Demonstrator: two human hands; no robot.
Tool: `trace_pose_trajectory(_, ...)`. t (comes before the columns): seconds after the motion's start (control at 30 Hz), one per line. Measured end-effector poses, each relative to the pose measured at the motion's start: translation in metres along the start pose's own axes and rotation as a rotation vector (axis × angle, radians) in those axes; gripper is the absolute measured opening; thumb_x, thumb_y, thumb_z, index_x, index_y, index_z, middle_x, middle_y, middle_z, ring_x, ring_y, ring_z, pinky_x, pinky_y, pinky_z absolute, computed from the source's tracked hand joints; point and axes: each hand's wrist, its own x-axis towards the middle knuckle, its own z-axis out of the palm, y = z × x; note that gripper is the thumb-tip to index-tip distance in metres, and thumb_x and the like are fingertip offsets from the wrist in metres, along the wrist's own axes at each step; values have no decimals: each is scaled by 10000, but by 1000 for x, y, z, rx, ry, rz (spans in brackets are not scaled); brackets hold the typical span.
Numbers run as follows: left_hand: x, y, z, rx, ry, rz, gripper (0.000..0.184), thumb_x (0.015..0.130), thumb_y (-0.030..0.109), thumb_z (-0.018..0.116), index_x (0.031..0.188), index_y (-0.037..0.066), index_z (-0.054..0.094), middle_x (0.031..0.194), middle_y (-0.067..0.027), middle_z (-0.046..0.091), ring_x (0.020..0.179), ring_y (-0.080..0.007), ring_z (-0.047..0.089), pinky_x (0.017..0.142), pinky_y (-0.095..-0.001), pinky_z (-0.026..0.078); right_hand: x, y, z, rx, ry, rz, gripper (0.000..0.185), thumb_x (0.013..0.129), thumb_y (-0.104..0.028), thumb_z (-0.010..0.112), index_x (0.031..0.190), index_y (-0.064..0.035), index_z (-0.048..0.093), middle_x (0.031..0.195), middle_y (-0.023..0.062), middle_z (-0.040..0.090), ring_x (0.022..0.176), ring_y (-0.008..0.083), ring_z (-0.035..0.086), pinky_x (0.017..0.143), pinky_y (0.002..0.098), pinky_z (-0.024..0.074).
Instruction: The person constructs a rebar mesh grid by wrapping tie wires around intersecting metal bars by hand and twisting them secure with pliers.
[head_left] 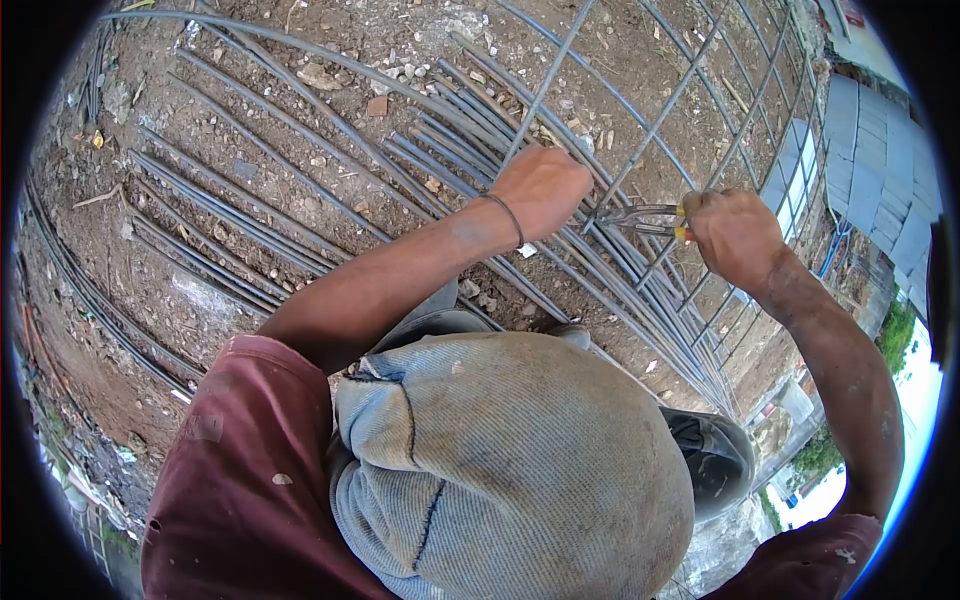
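Note:
Pliers with red and yellow handles are in my right hand, their jaws pointing left at a crossing of the rebar grid. My left hand is closed at the grid's near left edge, just left of the jaws. Its fingers curl around the far side, so what they hold is hidden. A dark band circles my left wrist. Beneath both hands runs a bundle of steel bars.
Loose long bars lie across the dirt ground at the left and ahead. A broken brick piece is among them. Grey roof sheets show at the right. My bent knee fills the lower middle.

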Motion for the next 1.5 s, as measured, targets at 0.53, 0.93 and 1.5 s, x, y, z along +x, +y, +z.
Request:
trace_pose_trajectory(0.53,-33,22,-12,-372,523,98,196,845,-19,614,1015,23,704,958,-158,702,955,-340,661,839,-442,533,-30,-27,-14,485,-288,221,341,963,-286,700,1071,13,579,925,186,660,787,287,716,629,384,592)
trace_pose_trajectory(0.93,-80,24,-5,-520,342,-52,313,870,-51,542,1123,28,708,976,-150,735,892,-278,721,781,-391,574,-13,-19,-25,1016,-347,219,220,922,-103,623,927,109,684,783,222,683,638,269,716,509,360,602)
trace_pose_trajectory(1.5,-79,34,-6,-878,160,-263,368,933,-31,486,1270,-5,630,1177,-134,726,1037,-161,675,901,-300,549,-33,-69,9,5,156,206,295,905,-48,571,1145,122,542,935,231,694,886,307,744,718,409,601)
